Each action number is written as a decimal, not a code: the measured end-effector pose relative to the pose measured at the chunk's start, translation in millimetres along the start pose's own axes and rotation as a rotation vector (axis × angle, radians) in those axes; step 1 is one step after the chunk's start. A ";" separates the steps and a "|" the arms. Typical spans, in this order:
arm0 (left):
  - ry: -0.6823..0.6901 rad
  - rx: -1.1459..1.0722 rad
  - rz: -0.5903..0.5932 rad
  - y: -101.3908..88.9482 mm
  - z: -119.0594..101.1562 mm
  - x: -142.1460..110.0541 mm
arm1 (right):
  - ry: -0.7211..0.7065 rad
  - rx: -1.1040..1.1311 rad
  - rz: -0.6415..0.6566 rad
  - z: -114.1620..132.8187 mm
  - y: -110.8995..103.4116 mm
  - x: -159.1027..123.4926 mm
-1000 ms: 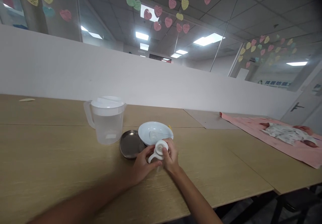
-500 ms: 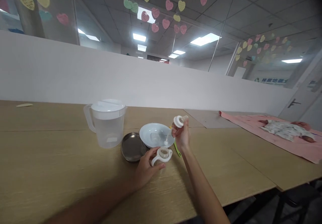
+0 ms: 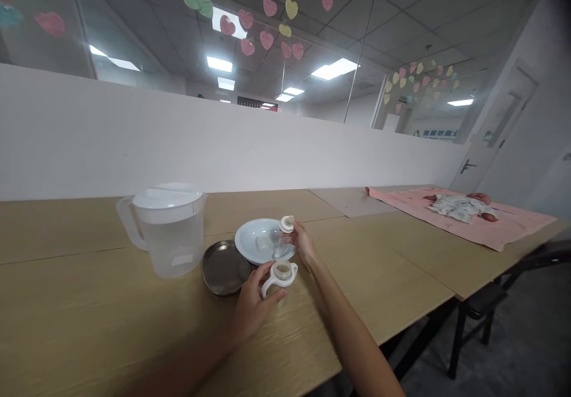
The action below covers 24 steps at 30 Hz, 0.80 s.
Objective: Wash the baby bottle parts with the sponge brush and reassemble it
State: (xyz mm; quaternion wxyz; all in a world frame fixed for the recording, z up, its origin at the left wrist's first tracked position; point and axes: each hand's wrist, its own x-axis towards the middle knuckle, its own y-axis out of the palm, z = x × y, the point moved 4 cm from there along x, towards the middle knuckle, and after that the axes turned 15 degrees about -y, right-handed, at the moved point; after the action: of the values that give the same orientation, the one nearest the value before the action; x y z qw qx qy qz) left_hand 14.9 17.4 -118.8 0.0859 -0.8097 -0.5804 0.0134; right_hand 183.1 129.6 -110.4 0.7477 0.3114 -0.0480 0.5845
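Note:
My left hand (image 3: 250,305) is closed around a baby bottle (image 3: 282,271) with white side handles, held upright over the table. Its mouth has no lid on it. In my right hand (image 3: 304,244) is a white bottle cap (image 3: 286,224) with a pale teat on top, gripped at its side; a clear part and a straw end hang beneath it. The cap is above and behind the bottle, apart from it, in front of the right side of a light-blue bowl (image 3: 245,233). Something clear lies in the bowl.
A round-cornered metal tray (image 3: 225,269) sits left of the bowl. Beyond it stands a lidded plastic jug (image 3: 176,239). On the right, a doll (image 3: 461,206) in patterned clothes lies on a pink cloth (image 3: 473,233). A dark chair (image 3: 484,302) stands by the table's edge.
My right hand has lowered the cap and moved it left, nearer the bottle and the bowl. My left hand keeps hold of the bottle. The camera view has turned rightward.

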 end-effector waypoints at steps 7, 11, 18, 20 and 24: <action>0.020 0.024 -0.016 1.1 -3.8 -1.9 | -0.100 -0.160 0.047 0.5 -1.3 -2.1; 0.031 0.038 -0.012 2.1 -0.1 -0.7 | -0.139 -0.252 0.075 5.2 -2.0 -6.6; 0.051 0.054 -0.007 1.8 -1.4 -1.2 | -0.065 -0.151 0.046 3.2 -5.6 -3.2; 0.046 0.073 -0.009 1.7 -2.0 -1.6 | -0.102 -0.185 0.043 1.3 -8.0 -1.0; 0.038 0.092 -0.003 0.7 -1.8 -0.5 | -0.257 -0.405 0.044 3.3 -10.7 1.0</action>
State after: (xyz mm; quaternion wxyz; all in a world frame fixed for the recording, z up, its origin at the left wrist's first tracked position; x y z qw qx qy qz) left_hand 15.6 16.5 -117.2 0.1342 -0.8041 -0.5786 0.0244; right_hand 194.1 127.5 -111.7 0.7696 0.2260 -0.2659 0.5347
